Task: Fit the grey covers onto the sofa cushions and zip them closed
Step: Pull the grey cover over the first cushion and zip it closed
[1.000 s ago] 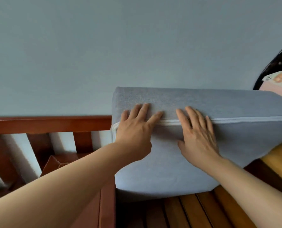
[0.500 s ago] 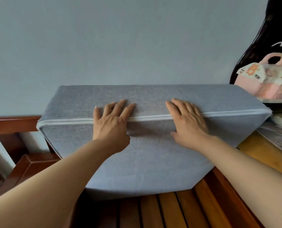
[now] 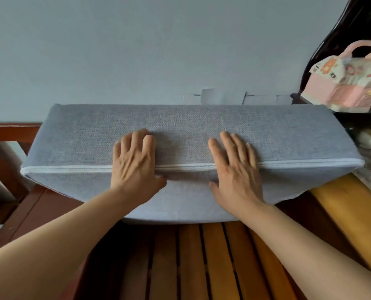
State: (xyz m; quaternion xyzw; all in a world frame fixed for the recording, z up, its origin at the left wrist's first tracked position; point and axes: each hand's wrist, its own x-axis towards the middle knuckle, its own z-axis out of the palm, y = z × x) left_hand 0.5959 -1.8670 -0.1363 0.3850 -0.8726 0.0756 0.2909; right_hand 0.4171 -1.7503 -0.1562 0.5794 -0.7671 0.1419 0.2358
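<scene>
A sofa cushion in its grey cover (image 3: 189, 124) stands on edge on the wooden slats, leaning toward the wall. A white zip line (image 3: 72, 168) runs along its near top edge and looks closed along the part I can see. My left hand (image 3: 134, 163) lies flat on the cushion left of centre, fingers spread over the zip. My right hand (image 3: 234, 165) lies flat right of centre, also across the zip. Neither hand grips anything. The zip under both palms is hidden.
Wooden sofa slats (image 3: 191, 263) run below the cushion. A dark wood armrest and rail (image 3: 9, 131) stand at the left. A pink printed bag (image 3: 344, 83) sits on a dark surface at the right, with a yellow wooden rail (image 3: 349, 215) below it.
The cushion has shifted left in view and tilted so more of its top face shows. Both hands stayed flat on it, sliding to sit across the zip.
</scene>
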